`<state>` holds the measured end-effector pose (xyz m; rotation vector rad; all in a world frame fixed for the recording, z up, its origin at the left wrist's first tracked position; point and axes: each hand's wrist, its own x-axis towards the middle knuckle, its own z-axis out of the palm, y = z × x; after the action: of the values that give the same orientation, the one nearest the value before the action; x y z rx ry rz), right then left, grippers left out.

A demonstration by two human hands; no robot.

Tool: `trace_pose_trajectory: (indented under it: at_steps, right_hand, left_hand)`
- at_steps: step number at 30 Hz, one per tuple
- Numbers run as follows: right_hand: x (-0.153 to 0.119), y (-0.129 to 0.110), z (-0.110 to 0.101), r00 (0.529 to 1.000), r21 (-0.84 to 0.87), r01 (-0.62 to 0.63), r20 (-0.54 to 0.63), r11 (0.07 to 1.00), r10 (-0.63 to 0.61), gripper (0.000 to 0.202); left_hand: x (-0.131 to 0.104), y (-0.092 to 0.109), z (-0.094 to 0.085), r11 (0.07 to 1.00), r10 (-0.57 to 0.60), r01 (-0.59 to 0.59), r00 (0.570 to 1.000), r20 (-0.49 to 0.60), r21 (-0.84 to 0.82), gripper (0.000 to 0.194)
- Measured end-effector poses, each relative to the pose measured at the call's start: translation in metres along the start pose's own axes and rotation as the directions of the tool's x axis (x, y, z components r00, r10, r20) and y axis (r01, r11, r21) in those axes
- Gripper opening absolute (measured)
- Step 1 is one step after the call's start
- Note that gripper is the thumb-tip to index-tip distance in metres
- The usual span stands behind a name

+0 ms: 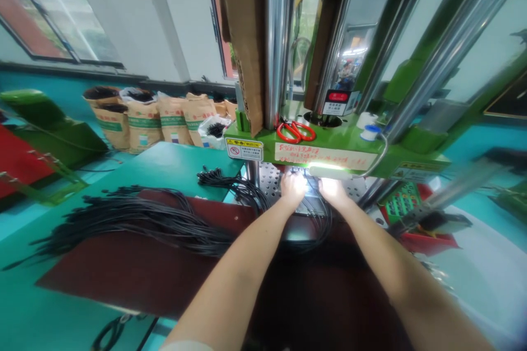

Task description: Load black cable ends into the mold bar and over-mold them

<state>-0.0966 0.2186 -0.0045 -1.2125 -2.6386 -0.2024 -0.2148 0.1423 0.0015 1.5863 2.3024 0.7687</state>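
Both forearms [239, 269] stretch into the low gap between the green press [349, 134] and its metal plate [269, 180]. Left hand [293, 187] and right hand [332, 191] are at the black cables [323, 214]; their grip cannot be told. Left, a cable pile [144, 219] overhangs the brown board's [107, 271] far edge onto the green bench [193, 156].

Over my feed, daylight comes through a window [80, 11] at upper left, in a pale wall [187, 11] with a teal lower band [53, 83], and I see brown sacks [144, 120] standing beyond a green counter [173, 162].
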Motion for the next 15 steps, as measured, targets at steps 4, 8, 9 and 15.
trace_pose_trajectory:
  at_steps: [4, 8, 9, 15]
  right_hand:
    - [-0.007, -0.001, -0.005, 0.995, 0.015, 0.100, -0.012, 0.995, -0.100, 0.032]
    - [-0.009, -0.005, -0.006, 0.989, 0.023, 0.148, -0.001, 0.989, -0.148, 0.030]
    - [-0.008, -0.006, -0.006, 0.989, 0.023, 0.147, 0.002, 0.989, -0.147, 0.031]
    - [0.001, -0.011, -0.003, 0.991, -0.024, 0.131, 0.007, 0.991, -0.131, 0.030]
  left_hand:
    - [-0.006, 0.013, 0.005, 0.996, 0.056, -0.048, 0.993, -0.109, 0.074, 0.031]
    - [-0.009, 0.024, 0.013, 0.989, 0.122, -0.112, 0.988, -0.096, 0.095, 0.027]
    - [-0.009, 0.025, 0.013, 0.988, 0.129, -0.121, 0.988, -0.082, 0.096, 0.026]
    - [-0.006, 0.017, 0.009, 0.986, 0.147, -0.141, 0.987, -0.061, 0.092, 0.025]
